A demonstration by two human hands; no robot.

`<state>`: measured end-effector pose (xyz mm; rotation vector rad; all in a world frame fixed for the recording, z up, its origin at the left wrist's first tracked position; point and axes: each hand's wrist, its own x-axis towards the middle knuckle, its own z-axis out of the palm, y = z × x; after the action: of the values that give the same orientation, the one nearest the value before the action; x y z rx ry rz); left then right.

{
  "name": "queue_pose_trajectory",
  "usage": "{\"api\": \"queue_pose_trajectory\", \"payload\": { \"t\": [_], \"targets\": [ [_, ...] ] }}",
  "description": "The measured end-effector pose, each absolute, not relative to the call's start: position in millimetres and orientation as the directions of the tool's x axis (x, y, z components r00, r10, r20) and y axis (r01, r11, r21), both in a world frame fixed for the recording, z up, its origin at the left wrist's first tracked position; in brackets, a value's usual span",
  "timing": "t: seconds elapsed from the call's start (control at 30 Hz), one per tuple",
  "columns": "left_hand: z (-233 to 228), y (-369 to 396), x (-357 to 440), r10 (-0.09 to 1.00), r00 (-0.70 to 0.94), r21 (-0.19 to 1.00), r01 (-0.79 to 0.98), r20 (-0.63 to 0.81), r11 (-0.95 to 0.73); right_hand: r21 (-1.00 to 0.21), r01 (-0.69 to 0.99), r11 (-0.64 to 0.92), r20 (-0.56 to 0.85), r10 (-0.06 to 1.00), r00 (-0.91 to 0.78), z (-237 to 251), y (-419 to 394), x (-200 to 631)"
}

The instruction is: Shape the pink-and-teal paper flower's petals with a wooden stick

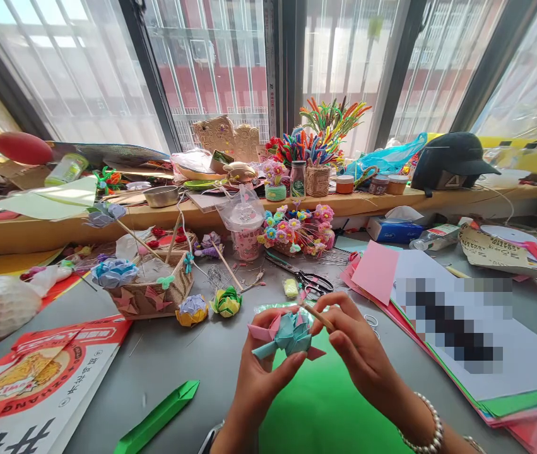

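Head cam, bottom middle of the frame: left hand cups a teal-and-pink folded paper flower over a green sheet, while right hand pinches a thin wooden stick against its top. Scissors lie just behind.

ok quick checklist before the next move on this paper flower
1. Left hand cups the blue and pink paper flower from below: ok.
2. Right hand pinches the wooden stick: ok.
3. Stick tip at the flower's top: ok; how deep it goes: cannot tell.
4. Scissors lie on the table behind the hands, apart from them: ok.
5. Green sheet lies under the hands: ok.
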<state>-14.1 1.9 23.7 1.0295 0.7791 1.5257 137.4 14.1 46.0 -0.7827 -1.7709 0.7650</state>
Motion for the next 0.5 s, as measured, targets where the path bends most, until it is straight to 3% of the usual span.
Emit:
{"api": "queue_pose_trajectory", "payload": {
  "t": [0.13,0.5],
  "targets": [
    [21.3,4.6,-12.9,0.988,-0.019,0.843,-0.518,0.156,-0.143,-0.734,0.214,0.645,0.607,0.763,-0.221,51.8,16.1,145.9],
    [21.5,7.4,-12.5,0.982,-0.004,0.819,-0.55,0.191,-0.161,-0.826,0.191,0.531,0.47,0.834,-0.289,49.2,16.2,139.2]
  ]
}}
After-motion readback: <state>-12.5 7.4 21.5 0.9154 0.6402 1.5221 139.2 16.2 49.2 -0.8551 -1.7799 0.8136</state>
